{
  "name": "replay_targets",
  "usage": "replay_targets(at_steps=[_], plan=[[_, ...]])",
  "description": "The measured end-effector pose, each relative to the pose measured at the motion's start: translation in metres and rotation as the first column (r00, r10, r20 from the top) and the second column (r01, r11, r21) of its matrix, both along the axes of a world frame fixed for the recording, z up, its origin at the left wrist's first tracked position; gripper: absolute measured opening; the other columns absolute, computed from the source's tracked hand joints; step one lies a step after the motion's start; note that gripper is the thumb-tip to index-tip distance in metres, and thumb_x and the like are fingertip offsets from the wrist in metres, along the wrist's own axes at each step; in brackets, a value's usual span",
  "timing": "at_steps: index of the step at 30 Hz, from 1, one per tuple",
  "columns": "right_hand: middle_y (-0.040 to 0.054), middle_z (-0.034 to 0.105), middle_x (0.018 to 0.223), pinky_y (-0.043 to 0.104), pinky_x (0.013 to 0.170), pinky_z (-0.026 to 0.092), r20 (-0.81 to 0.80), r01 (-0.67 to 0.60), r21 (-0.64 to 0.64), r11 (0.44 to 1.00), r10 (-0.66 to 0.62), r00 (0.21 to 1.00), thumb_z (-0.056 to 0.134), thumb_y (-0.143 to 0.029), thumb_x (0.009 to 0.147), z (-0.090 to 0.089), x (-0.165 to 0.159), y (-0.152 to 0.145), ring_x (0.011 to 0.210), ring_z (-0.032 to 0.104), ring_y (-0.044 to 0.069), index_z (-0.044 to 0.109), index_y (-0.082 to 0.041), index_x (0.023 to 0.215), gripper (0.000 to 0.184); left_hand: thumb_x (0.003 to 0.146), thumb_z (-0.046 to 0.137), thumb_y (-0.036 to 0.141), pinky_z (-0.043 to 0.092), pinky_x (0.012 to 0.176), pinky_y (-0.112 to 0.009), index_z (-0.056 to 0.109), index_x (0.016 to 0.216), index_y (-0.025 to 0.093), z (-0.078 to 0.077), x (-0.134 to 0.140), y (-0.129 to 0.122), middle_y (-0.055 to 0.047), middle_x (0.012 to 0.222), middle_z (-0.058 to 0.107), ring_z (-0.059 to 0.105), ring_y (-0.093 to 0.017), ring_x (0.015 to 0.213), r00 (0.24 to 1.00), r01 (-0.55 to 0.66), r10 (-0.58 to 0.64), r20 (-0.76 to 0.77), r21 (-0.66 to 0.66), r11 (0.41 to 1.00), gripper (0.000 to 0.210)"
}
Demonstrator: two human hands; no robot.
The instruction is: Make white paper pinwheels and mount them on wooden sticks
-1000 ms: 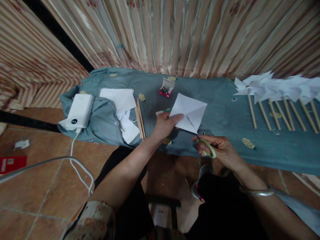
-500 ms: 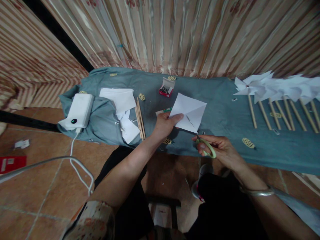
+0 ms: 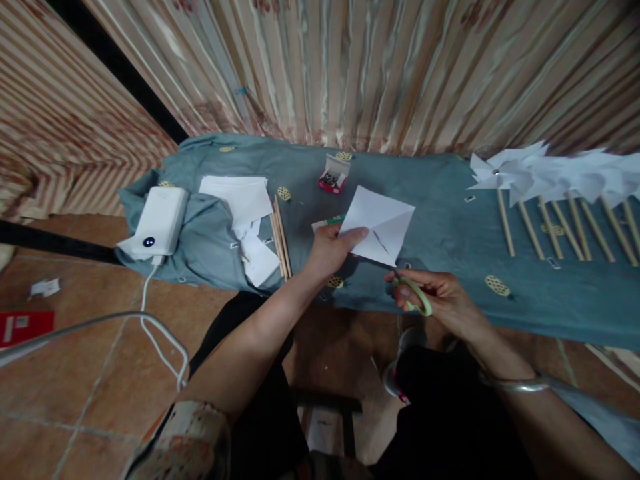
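Observation:
A square of white paper (image 3: 387,215) with crease lines is held up over the cloth by my left hand (image 3: 331,249), thumb on top and fingers beneath. A dark slit-like line runs from near its middle toward the lower corner. My right hand (image 3: 430,293) is closed around the light green handles of a pair of scissors (image 3: 420,299). The blades point up at the paper's lower corner; whether they are open or shut I cannot tell. Just behind my left hand, a green-and-white item (image 3: 334,220) lies partly covered by the paper.
A small red box (image 3: 331,181) of metal pins stands open at the back. Left are wooden sticks (image 3: 280,237), a paper stack (image 3: 237,197), paper pieces (image 3: 261,260) and a white power bank (image 3: 161,220) with a cable. Several paper pinwheels (image 3: 530,175) on sticks lie right.
Hardly anything differs. The paper has shifted very slightly to the right in my left hand, and the scissors stay at its lower corner.

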State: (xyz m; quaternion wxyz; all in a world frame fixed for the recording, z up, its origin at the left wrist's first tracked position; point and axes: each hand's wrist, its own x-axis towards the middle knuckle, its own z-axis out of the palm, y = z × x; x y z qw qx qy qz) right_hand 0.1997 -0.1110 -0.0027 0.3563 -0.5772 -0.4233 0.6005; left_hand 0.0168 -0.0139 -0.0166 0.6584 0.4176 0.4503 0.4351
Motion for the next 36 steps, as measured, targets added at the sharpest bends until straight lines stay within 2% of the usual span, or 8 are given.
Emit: replay_targets(at_steps=[15,21,24,32,36], plan=[[0.0014,0.064,0.061,0.023,0.047,0.048,0.047,-0.007,0.054,0.999,0.005,0.999,0.082,-0.055,0.06,0.002,-0.001,0.0,0.051,0.055,0.01,0.079,-0.02,0.089,0.045,0.067,0.075,0.031,0.033,0.047,-0.023,0.065,0.062,0.014,-0.002,0.0,0.0,0.001,0.053,0.056,0.045,-0.009,0.048,1.0,-0.001,0.001,-0.001,-0.006,1.0,0.02],[0.0005,0.064,0.06,0.022,0.048,0.048,0.018,0.019,0.004,1.0,-0.019,1.0,0.084,-0.054,0.058,0.005,-0.003,0.001,0.05,0.054,0.009,0.079,-0.021,0.087,0.044,0.066,0.076,0.031,0.033,0.046,-0.023,0.065,0.062,0.014,-0.002,0.001,0.001,0.001,0.053,0.056,0.044,-0.008,0.047,1.0,-0.006,0.006,0.014,-0.012,1.0,0.021],[0.0011,0.065,0.061,0.022,0.049,0.049,0.014,-0.007,0.002,1.0,0.007,1.0,0.084,-0.055,0.059,0.004,-0.002,0.001,0.052,0.056,0.01,0.079,-0.02,0.088,0.045,0.066,0.076,0.031,0.033,0.047,-0.023,0.065,0.062,0.014,-0.002,0.0,0.001,0.001,0.052,0.056,0.045,-0.009,0.048,1.0,-0.009,0.009,0.01,-0.009,1.0,0.02],[0.0035,0.07,0.068,0.024,0.052,0.052,0.056,-0.09,-0.002,0.996,0.09,0.994,0.082,-0.055,0.061,-0.002,0.006,-0.004,0.057,0.06,0.012,0.079,-0.021,0.093,0.047,0.067,0.075,0.035,0.035,0.048,-0.022,0.062,0.058,0.013,-0.002,-0.009,0.008,0.001,0.053,0.057,0.049,-0.009,0.051,0.997,-0.068,0.07,-0.034,0.052,0.996,0.027],[0.0042,0.072,0.069,0.026,0.054,0.053,0.089,-0.059,-0.004,0.998,0.059,0.994,0.084,-0.058,0.058,0.003,0.017,-0.005,0.058,0.061,0.014,0.078,-0.021,0.092,0.05,0.064,0.076,0.035,0.039,0.051,-0.023,0.064,0.061,0.013,-0.002,-0.012,0.011,0.0,0.056,0.059,0.051,-0.01,0.052,0.993,-0.115,0.115,0.002,0.054,0.992,0.025]])
